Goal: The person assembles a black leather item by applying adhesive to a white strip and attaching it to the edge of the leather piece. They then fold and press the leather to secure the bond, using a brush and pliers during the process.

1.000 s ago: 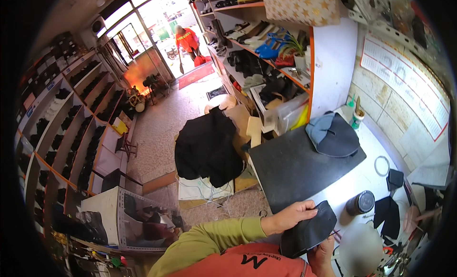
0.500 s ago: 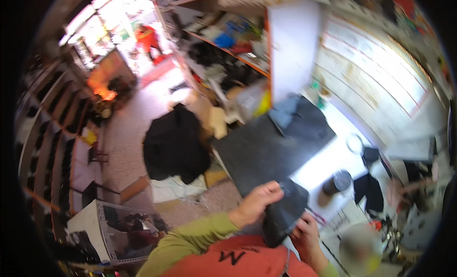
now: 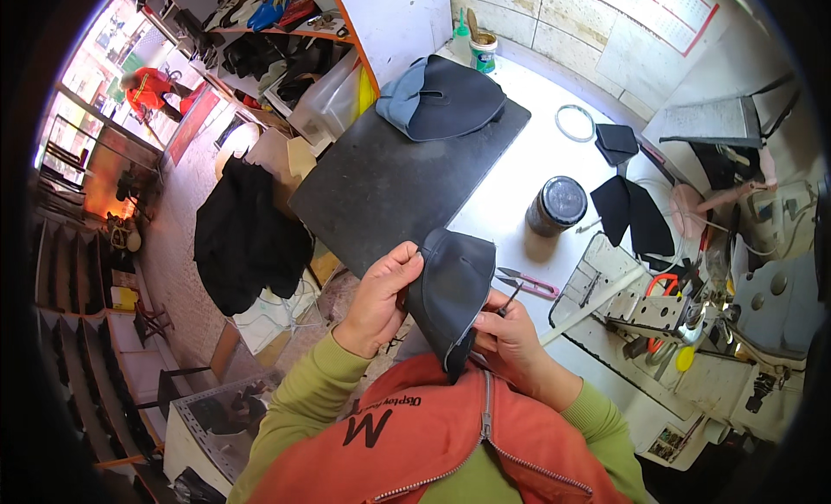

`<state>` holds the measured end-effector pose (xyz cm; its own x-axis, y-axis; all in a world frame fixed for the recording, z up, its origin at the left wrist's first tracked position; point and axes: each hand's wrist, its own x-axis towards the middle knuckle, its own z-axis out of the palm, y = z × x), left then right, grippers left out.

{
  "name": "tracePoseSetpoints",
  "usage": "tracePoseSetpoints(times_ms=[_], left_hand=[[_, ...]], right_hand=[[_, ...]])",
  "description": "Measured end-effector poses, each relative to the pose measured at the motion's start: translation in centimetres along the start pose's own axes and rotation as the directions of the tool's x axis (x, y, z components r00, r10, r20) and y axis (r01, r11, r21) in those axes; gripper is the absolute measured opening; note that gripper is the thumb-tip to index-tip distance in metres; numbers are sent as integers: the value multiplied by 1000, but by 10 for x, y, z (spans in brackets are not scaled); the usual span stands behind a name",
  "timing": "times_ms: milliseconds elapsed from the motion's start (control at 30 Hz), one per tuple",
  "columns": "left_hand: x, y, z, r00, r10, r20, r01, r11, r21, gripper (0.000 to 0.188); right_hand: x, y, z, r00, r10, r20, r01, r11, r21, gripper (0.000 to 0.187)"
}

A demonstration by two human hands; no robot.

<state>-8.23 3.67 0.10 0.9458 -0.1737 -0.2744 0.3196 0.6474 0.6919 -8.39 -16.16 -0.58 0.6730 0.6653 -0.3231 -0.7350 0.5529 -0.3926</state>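
A dark leather shoe upper [image 3: 452, 283] is held up in front of my chest, between both hands. My left hand [image 3: 378, 300] grips its left edge, thumb on the outer face and fingers behind. My right hand [image 3: 515, 339] pinches its lower right edge. A thin dark pointed tool [image 3: 512, 298] sticks out between the right fingers; its kind is unclear. Beyond, a second dark upper with blue-grey lining [image 3: 450, 97] lies on a black mat [image 3: 381, 188]. Pink-handled thread snips [image 3: 530, 284] rest on the white table by my right hand.
A dark lidded jar [image 3: 558, 205] stands on the white table [image 3: 493, 218]. Black cut pieces [image 3: 632, 211] and a clear ring [image 3: 575, 123] lie farther right. A sewing machine [image 3: 779, 305] stands at the right. Black cloth [image 3: 247, 235] is heaped left of the mat.
My view has swung to the right and sharpened. The shoe upper has turned more upright, with both hands still on it. The thin tool in my right hand now shows clearly.
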Motion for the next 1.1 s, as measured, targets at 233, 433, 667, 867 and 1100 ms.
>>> tracePoseSetpoints(times_ms=[233, 433, 667, 867, 1100], left_hand=[[-6, -1, 6, 995, -64, 77, 59, 995, 76, 15], [-7, 7, 24, 992, -95, 86, 70, 963, 260, 14], [-11, 12, 14, 989, -11, 149, -46, 927, 371, 13], [-11, 19, 21, 972, 26, 233, -167, 771, 614, 14], [-8, 28, 23, 909, 133, 395, -402, 534, 744, 19]], right_hand=[[17, 18, -1, 979, -48, -197, 24, 992, -123, 17], [20, 17, 9, 955, -120, -272, 70, 980, -188, 23], [6, 17, -6, 981, -47, -189, 21, 991, -135, 30], [-26, 2, -21, 988, 21, -154, -66, 954, -292, 41], [-18, -11, -32, 989, 5, -146, -76, 870, -487, 21]])
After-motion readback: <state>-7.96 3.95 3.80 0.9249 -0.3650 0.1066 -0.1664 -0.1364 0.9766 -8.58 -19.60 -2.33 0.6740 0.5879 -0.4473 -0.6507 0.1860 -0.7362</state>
